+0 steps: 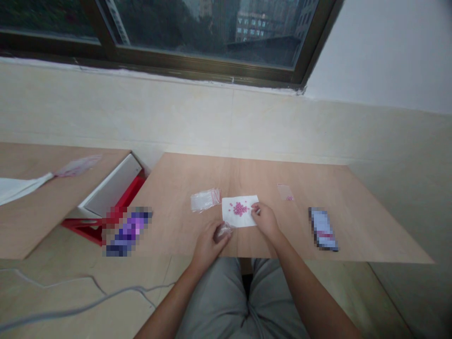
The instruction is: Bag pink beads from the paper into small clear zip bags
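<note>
A white sheet of paper (pixel 244 217) lies on the wooden table (pixel 353 212) with a small heap of pink beads (pixel 239 208) on it. My right hand (pixel 265 219) rests at the sheet's right edge, fingertips pinched close to the beads; whether a bead is between them I cannot tell. My left hand (pixel 211 238) is just left of the sheet and holds a small clear plastic bag (pixel 225 230). A pile of empty clear zip bags (pixel 205 199) with red strips lies to the upper left of the paper.
A small bag with a few pink beads (pixel 286 192) lies right of the paper. A blurred packet (pixel 323 229) sits near the table's right front. A second table (pixel 35 207) stands at left, with a red-and-white box (pixel 113 193) in the gap and cables (pixel 81 301) on the floor.
</note>
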Tool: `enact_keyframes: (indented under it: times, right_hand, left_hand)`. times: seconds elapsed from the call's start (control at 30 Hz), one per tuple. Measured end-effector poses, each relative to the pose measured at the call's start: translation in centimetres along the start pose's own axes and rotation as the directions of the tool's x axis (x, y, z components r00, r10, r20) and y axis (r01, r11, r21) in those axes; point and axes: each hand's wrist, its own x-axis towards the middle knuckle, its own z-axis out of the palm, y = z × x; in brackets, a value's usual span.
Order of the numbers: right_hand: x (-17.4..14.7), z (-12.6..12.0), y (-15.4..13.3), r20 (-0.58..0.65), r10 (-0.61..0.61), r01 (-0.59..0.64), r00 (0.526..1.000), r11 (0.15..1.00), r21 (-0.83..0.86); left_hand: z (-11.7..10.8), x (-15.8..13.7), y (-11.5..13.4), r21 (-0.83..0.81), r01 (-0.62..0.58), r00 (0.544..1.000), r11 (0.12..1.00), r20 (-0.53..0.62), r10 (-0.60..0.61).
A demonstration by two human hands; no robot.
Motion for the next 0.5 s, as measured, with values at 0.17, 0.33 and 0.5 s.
enact_keyframes:
  times: [0.17,0.33,0.5]
  right_hand:
    - [0.8,0.4,-0.1,0.052,-0.061,0.067,0.997,0.989,-0.131]
    - [1.0,0.3,-0.2,0.059,-0.078,0.087,0.995,0.981,-0.171]
    - [0.3,-0.7,-0.8,-0.003,0.02,-0.02,1.0,0.999,0.036]
  left_hand:
    - [-0.1,0.0,0.1,0.007,-0.01,1.0,1.0,0.02,0.01]
    - [-0.1,0.1,0.1,0.015,-0.013,1.0,1.0,0.023,0.013]
    - [-0.1,0.1,0.1,0.013,-0.005,0.999,1.0,0.038,0.004]
